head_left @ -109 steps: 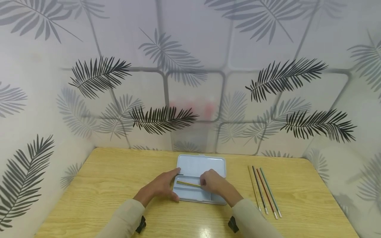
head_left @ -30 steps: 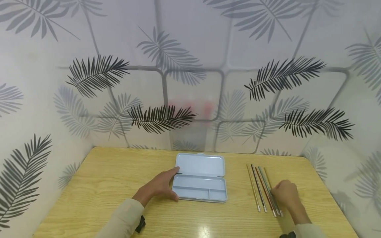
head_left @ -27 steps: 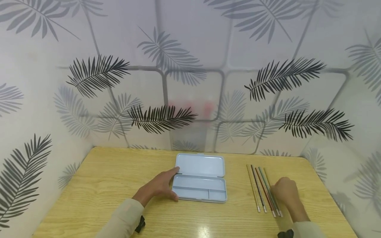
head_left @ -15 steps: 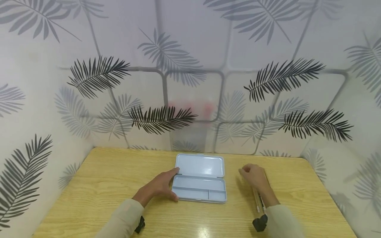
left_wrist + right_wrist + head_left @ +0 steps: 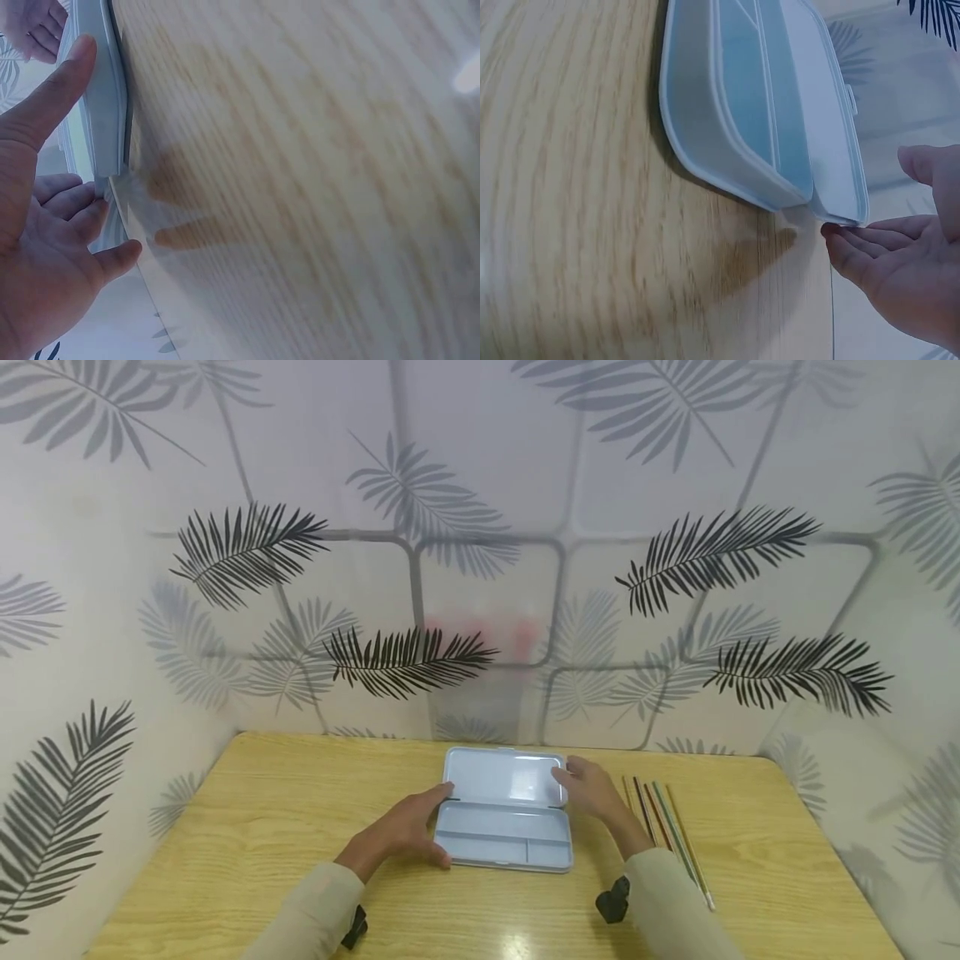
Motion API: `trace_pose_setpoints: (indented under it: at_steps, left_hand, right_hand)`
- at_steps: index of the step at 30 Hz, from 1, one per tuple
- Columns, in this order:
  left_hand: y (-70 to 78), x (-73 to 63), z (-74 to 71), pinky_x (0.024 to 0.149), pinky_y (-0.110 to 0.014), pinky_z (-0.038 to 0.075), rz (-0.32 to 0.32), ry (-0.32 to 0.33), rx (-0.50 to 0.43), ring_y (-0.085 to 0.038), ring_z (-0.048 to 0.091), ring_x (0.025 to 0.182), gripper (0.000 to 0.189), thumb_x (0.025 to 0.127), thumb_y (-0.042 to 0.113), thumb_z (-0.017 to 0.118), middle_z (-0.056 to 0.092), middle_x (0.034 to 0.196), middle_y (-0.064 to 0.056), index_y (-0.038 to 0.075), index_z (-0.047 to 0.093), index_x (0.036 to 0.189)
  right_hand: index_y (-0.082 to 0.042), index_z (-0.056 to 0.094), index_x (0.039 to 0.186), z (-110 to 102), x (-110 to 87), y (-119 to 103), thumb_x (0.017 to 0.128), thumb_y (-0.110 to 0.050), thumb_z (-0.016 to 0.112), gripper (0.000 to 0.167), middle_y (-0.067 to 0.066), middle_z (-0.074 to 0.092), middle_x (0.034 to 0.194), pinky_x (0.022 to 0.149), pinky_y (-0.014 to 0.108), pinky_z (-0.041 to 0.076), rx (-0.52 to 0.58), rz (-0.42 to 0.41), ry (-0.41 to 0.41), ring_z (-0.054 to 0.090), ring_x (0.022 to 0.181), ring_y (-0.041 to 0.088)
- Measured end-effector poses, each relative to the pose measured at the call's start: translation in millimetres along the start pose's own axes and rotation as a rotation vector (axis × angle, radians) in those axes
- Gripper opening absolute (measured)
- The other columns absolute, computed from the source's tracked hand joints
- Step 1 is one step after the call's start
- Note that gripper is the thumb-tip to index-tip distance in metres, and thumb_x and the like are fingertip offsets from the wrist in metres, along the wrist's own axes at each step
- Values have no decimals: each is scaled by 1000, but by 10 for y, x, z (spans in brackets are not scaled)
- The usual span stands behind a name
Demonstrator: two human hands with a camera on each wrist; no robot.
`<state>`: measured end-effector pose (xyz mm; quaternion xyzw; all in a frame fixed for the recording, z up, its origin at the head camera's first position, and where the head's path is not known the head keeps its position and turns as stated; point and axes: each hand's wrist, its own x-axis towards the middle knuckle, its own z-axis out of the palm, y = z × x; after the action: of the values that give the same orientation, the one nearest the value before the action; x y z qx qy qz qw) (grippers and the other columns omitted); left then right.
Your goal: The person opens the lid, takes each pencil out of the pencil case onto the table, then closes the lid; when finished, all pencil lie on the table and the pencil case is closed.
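Observation:
A light blue pencil case (image 5: 504, 852) lies unfolded on the table, its lid (image 5: 495, 775) flat toward the back. Its divided tray holds nothing. My left hand (image 5: 401, 829) grips the case's left end, thumb at the front corner and index finger near the hinge. In the left wrist view the thumb (image 5: 56, 90) lies along the case wall. My right hand (image 5: 596, 789) is at the lid's right edge. The right wrist view shows its fingertips (image 5: 840, 236) touching the lid's corner from below, thumb raised and apart.
Several pencils (image 5: 678, 839) lie side by side right of the case, partly hidden by the right forearm. The wooden table (image 5: 300, 793) ends at a leaf-patterned curtain (image 5: 480, 568) behind and at both sides.
My right hand took a gold pencil from the tray and laid it at the right of the row. It then moved left to the lid. The left hand stayed put.

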<state>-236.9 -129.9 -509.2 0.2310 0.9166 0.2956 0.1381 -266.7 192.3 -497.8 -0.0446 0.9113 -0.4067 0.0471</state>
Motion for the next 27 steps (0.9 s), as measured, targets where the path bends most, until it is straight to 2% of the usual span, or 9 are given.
trace_pose_setpoints:
  at_steps: [3, 6, 10, 15, 19, 22, 27]
  left_hand:
    - [-4, -5, 6, 114, -46, 32, 5, 5, 1, -31, 35, 140, 112, 60, 34, 90, 35, 152, -12, 8, 27, 149]
    - [5, -19, 5, 115, -46, 30, 2, 16, -5, -30, 31, 142, 116, 60, 34, 90, 29, 155, -11, 9, 22, 151]
    - [28, -39, 5, 118, -44, 25, -3, 34, -24, -26, 20, 146, 129, 58, 33, 91, 11, 161, -6, 12, 6, 154]
    - [35, -48, 24, 118, -44, 23, 20, 81, -24, -26, 11, 148, 143, 55, 33, 92, -7, 161, -9, 10, -11, 152]
    - [23, -46, 38, 118, -46, 22, 13, 101, -10, -30, 9, 147, 146, 54, 36, 92, -9, 160, -15, 5, -12, 151]
    - [9, -49, 43, 119, -46, 20, -25, 92, -16, -31, 9, 147, 144, 55, 39, 91, -7, 160, -16, 4, -11, 151]
    - [-19, -55, 51, 118, -48, 22, -75, 88, -39, -34, 15, 146, 142, 55, 42, 91, 1, 159, -19, 0, -5, 151]
  right_hand:
    - [10, 45, 133, 25, 0, -31, 99, -37, 44, 58, 32, 46, 136, 105, 55, 40, -34, -22, -10, 47, 125, 47]
    - [11, 41, 135, 30, -22, -58, 99, -35, 45, 58, 32, 45, 138, 105, 54, 41, -10, -28, -8, 47, 125, 46]
    - [10, 28, 143, 34, -56, -74, 100, -34, 45, 64, 31, 40, 142, 107, 52, 39, 30, -18, -10, 45, 128, 45]
    - [8, 25, 145, 27, -112, -80, 99, -34, 46, 65, 29, 37, 145, 108, 51, 39, 59, -8, -2, 42, 131, 43]
    - [8, 21, 147, -4, -172, -82, 99, -37, 47, 70, 29, 35, 146, 108, 50, 38, 100, -4, 7, 41, 132, 42]
    - [5, 22, 147, -34, -233, -95, 98, -39, 48, 71, 28, 37, 146, 107, 50, 40, 118, -24, 16, 43, 132, 41]
    - [0, 34, 143, -90, -349, -109, 98, -41, 49, 63, 25, 44, 142, 104, 52, 43, 178, -79, 11, 46, 129, 42]
